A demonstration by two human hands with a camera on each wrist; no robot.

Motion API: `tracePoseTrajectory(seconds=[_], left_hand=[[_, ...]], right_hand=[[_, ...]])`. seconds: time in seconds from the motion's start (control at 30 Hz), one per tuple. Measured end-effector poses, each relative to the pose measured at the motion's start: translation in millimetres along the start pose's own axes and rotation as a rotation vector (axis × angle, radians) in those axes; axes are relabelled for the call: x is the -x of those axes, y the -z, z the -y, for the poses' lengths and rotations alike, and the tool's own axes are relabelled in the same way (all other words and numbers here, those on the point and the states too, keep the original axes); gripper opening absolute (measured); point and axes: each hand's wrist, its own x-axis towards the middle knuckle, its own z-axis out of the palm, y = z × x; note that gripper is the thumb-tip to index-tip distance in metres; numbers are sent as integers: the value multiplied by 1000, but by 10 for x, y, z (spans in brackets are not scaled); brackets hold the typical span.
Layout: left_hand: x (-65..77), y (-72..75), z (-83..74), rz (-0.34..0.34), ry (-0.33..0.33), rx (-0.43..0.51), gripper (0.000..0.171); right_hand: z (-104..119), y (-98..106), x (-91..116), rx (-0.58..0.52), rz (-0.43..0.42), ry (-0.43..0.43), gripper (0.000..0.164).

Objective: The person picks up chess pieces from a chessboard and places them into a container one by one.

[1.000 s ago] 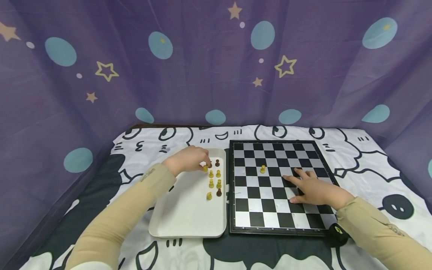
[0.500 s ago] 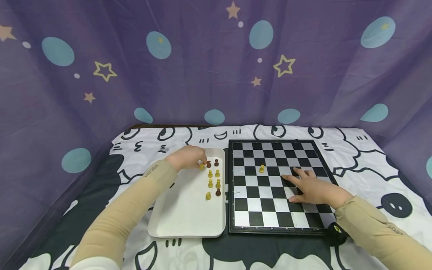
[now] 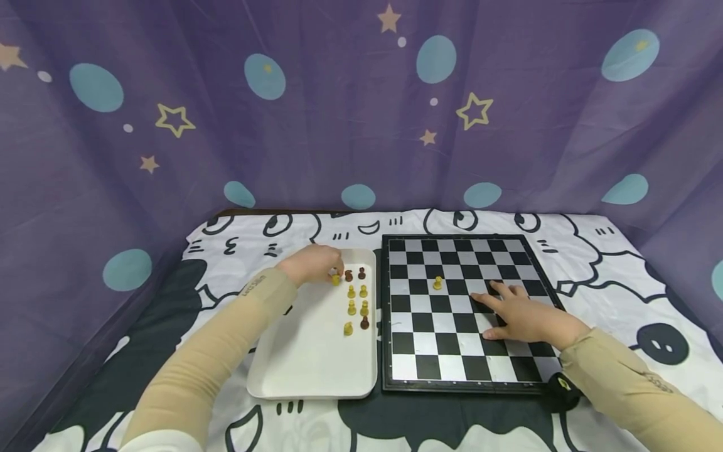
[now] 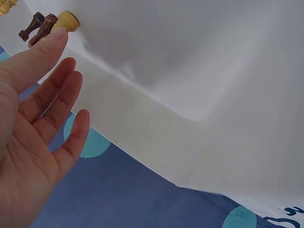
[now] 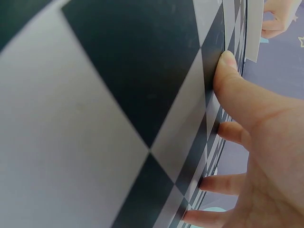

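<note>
My left hand [image 3: 313, 263] is over the far part of a white tray [image 3: 305, 361], pinching a yellow chess piece [image 4: 67, 21] whose wide base faces the tray floor. Its thumb covers part of the piece; the other fingers spread below in the left wrist view. Just right of it stand two dark brown chess pieces [image 3: 348, 275]. Nearer in the tray are several yellow pieces [image 3: 351, 307] and one more dark piece [image 3: 364, 322]. My right hand [image 3: 522, 317] rests on the chessboard [image 3: 426, 342] with its fingers spread, holding nothing.
One yellow chess piece [image 3: 437, 283] stands alone on the left half of the board. The tray sits close beside the board's left edge. A patterned cloth [image 3: 452, 424] lies under both, and a purple curtain [image 3: 339, 125] hangs behind.
The left hand has shifted slightly left with the yellow piece, away from the dark pieces, uncovering the nearer one. The right hand stays where it was on the board.
</note>
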Motion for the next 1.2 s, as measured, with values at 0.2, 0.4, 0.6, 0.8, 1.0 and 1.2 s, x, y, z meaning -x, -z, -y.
tracePoseTrajectory(seconds=[0.2,0.4,0.6,0.8,1.0,1.2], left_hand=[[15,-4,5,-5,-16,-22,17],[8,11,10,9,13,-8,18],[13,15,28,2,32,12,21],[35,56,33,2,50,39,26],[51,113,17,-4,45,43,26],[49,141,-9,-38,6,26,24]], right_hand=[[-5,-15,2,-2,-5,4,81],[-10,-24,-1,-16,-14,10,82],[-12,-29,-9,-10,-7,3,81],[-14,-27,-13,-12,1,-1,81],[-6,-17,-8,-22,-2,1,81],[-4,-14,-6,-24,-3,3,81]])
